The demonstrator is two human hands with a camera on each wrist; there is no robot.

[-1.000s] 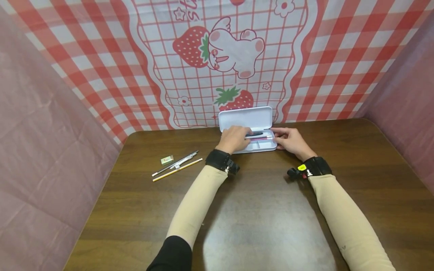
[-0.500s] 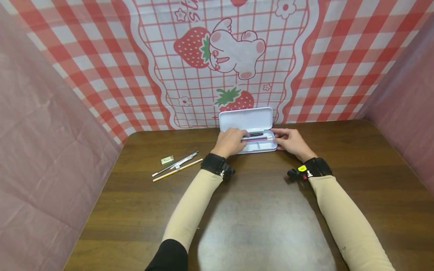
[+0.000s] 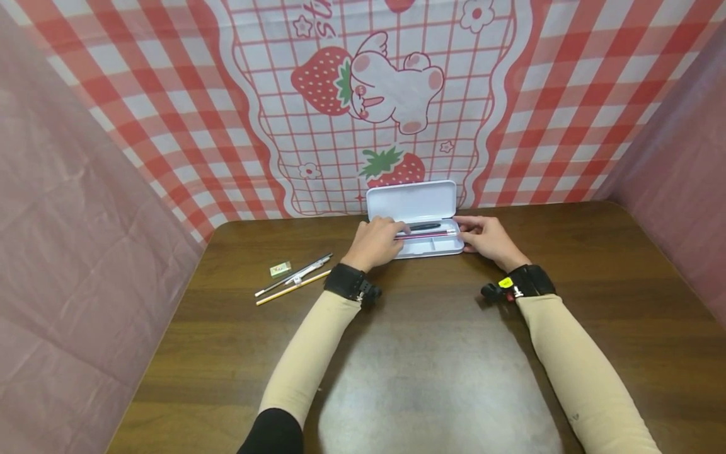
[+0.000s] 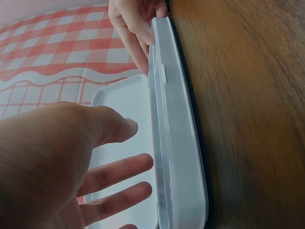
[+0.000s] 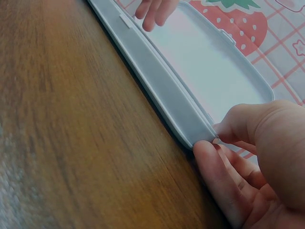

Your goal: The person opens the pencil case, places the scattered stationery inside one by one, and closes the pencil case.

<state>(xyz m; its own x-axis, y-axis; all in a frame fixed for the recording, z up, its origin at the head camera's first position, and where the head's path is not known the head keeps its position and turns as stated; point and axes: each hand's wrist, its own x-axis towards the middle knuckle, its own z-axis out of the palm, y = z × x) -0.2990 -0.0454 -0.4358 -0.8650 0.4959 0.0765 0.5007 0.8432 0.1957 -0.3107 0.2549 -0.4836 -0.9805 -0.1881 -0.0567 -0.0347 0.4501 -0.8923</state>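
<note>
A white pencil case (image 3: 411, 200) stands at the back of the table with its lid raised against the cloth. Inside its tray lie a dark pen (image 3: 425, 226) and a red-and-purple pencil (image 3: 428, 234). My left hand (image 3: 374, 243) is over the case's left end; in the left wrist view its thumb (image 4: 114, 125) and fingers are spread with nothing between them. The right hand (image 3: 489, 239) grips the case's right end, and in the right wrist view its thumb (image 5: 238, 121) and fingers pinch the corner of the case wall (image 5: 162, 90).
On the table's left lie an eraser (image 3: 280, 270), a dark pencil (image 3: 272, 287), a white-and-metal compass (image 3: 306, 271) and a yellow pencil (image 3: 283, 294). A red checked cloth (image 3: 573, 94) hangs directly behind the table, with pink cloth (image 3: 62, 252) at the side.
My left hand has drawn leftward along the case, uncovering more of the pen and pencil in the tray. The right hand stays at the case's right end.
</note>
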